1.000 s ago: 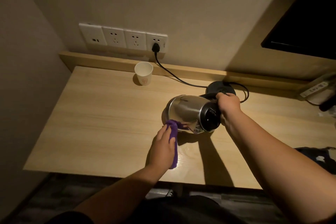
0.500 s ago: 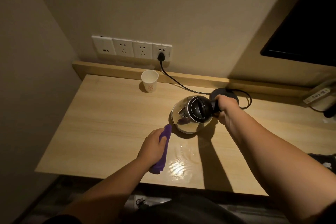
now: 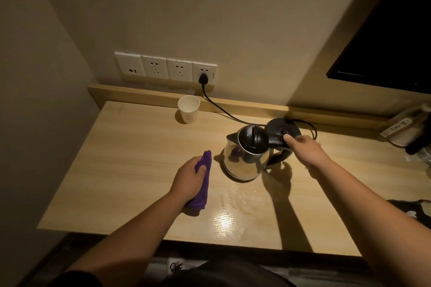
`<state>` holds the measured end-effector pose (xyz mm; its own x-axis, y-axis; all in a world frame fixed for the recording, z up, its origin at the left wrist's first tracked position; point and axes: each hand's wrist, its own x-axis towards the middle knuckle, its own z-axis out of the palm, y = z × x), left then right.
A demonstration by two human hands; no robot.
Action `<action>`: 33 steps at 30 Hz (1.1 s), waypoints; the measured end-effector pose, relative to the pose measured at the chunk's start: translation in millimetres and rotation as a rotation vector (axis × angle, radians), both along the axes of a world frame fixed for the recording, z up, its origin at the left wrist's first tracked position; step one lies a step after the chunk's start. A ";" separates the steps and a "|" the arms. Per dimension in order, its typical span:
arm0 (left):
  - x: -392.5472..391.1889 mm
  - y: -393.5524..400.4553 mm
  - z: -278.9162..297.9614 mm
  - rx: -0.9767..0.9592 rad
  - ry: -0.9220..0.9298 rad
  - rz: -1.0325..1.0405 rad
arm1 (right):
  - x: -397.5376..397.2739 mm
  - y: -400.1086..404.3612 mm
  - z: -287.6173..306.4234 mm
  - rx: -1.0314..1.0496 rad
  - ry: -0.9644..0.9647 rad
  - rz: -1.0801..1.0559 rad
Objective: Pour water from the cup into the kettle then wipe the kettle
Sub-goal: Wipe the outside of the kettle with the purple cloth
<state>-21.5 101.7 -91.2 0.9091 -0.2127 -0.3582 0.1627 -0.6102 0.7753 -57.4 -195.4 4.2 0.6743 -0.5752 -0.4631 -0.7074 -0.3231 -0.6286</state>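
Observation:
A steel kettle (image 3: 245,163) with a black lid stands upright on the wooden table (image 3: 130,161). My right hand (image 3: 305,150) is at its black handle, thumb on the handle's top; the hand is slightly blurred. Left of the kettle, and clear of it, my left hand (image 3: 187,177) is closed around a folded purple cloth (image 3: 204,184) that lies against the tabletop. A white paper cup (image 3: 189,109) stands upright at the back of the table, near the wall ledge.
The kettle's round black base (image 3: 283,130) sits just behind the kettle, its cord (image 3: 224,112) running to a wall socket (image 3: 204,73). A wet sheen (image 3: 231,209) lies on the table in front of the kettle. Dark clutter (image 3: 412,211) sits at the right edge.
The kettle went from tilted on its side and held up to standing upright on the table. My left hand drew the cloth away from it to the left.

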 end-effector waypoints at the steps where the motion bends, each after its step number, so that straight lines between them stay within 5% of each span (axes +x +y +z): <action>1: 2.0 -0.8 0.6 -0.006 0.005 0.004 | -0.5 0.0 0.7 -0.146 -0.041 0.186; 4: 6.3 -6.9 4.7 -0.030 0.024 0.009 | 9.3 9.0 2.3 -0.279 -0.088 0.665; 7: 8.9 -13.7 10.9 -0.054 0.024 0.005 | 16.0 11.0 -1.3 -0.323 -0.022 0.719; 11: 11.1 -17.2 17.7 -0.085 0.024 0.013 | 5.8 16.2 -22.4 -0.289 -0.103 0.525; 21: 25.5 -32.3 39.3 -0.137 -0.127 0.002 | -7.1 23.5 -51.4 0.270 -0.322 -0.119; 33: 52.1 -104.1 68.1 0.134 -0.651 -0.324 | -20.2 26.2 -67.7 0.314 -0.374 -0.199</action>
<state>30.5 -2.4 -23.2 0.8456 -0.4986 0.1906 -0.5091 -0.6460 0.5688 -77.6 -169.2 -63.6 0.7181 -0.5815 -0.3823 -0.4446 0.0392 -0.8949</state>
